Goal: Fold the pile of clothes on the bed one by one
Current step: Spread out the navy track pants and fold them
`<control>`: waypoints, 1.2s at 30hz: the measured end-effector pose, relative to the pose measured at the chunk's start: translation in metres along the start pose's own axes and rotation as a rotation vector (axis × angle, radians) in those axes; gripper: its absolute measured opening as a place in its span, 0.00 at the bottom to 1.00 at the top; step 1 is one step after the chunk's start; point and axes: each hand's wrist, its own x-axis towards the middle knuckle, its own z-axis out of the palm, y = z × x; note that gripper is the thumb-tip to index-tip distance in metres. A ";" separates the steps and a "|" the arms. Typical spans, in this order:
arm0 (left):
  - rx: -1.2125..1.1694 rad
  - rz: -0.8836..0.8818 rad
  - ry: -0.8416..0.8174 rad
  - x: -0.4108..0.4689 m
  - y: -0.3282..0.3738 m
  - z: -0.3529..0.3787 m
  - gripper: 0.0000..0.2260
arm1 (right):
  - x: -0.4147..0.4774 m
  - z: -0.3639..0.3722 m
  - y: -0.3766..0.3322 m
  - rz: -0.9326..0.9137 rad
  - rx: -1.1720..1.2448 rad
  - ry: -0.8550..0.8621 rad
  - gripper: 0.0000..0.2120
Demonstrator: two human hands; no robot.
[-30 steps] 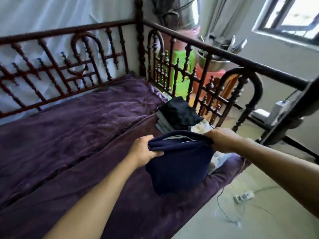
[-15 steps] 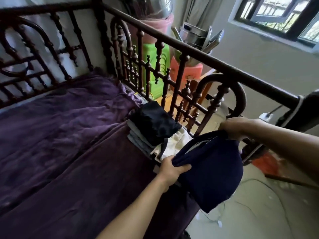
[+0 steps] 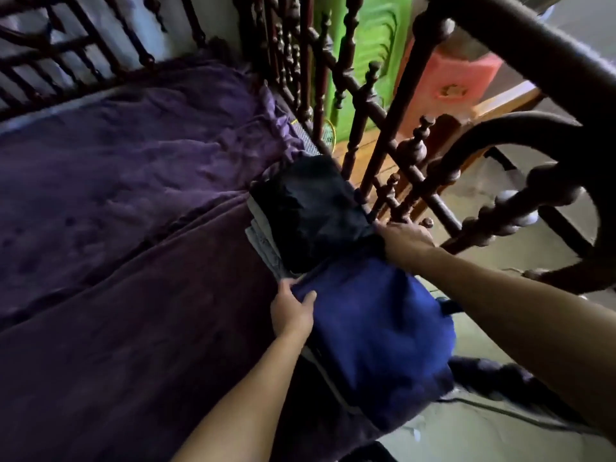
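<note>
Gripping the left edge of a navy garment [image 3: 376, 345], the person's left hand [image 3: 293, 311] has its thumb pressed on top of the cloth and its fingers curled at the hem. The right hand [image 3: 403, 241] lies on the garment's far right corner, at about 1 o'clock from the left hand. Its knuckles are bent downward and its fingertips are hidden behind the cloth, so whether they pinch it cannot be told.

The navy garment sits at roughly 5 o'clock in the view, on the right edge of the bed [image 3: 116, 345], which is spread with purple cloth. Its lower part hangs over the side toward the floor [image 3: 500, 438]. Its far edge touches a pile [image 3: 266, 248] of folded clothes at 12 o'clock from it. A black piece [image 3: 310, 211] tops that pile, with grey layers showing beneath on the left side.

A dark wooden rail [image 3: 398, 105] of turned spindles runs just beside the pile, from 12 o'clock down toward 3 o'clock, and the right hand is close against it. Beyond the spindles, at about 1 o'clock, stand a green plastic item [image 3: 370, 45] and a pink plastic item [image 3: 456, 71]. Both forearms reach in from the lower edge, the left from 6 o'clock and the right from 4 o'clock.
</note>
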 end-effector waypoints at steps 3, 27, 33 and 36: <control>0.512 0.323 0.123 -0.009 -0.016 0.015 0.23 | -0.001 0.037 -0.011 -0.119 0.059 0.205 0.25; 0.535 -0.004 0.014 -0.173 -0.184 -0.175 0.15 | -0.121 0.010 -0.233 -0.471 -0.100 0.125 0.14; 0.477 -0.192 0.236 -0.301 -0.295 -0.298 0.13 | -0.234 -0.001 -0.398 -0.780 -0.046 0.169 0.14; 0.425 -0.266 0.321 -0.364 -0.348 -0.355 0.11 | -0.280 -0.009 -0.477 -0.919 -0.054 0.172 0.14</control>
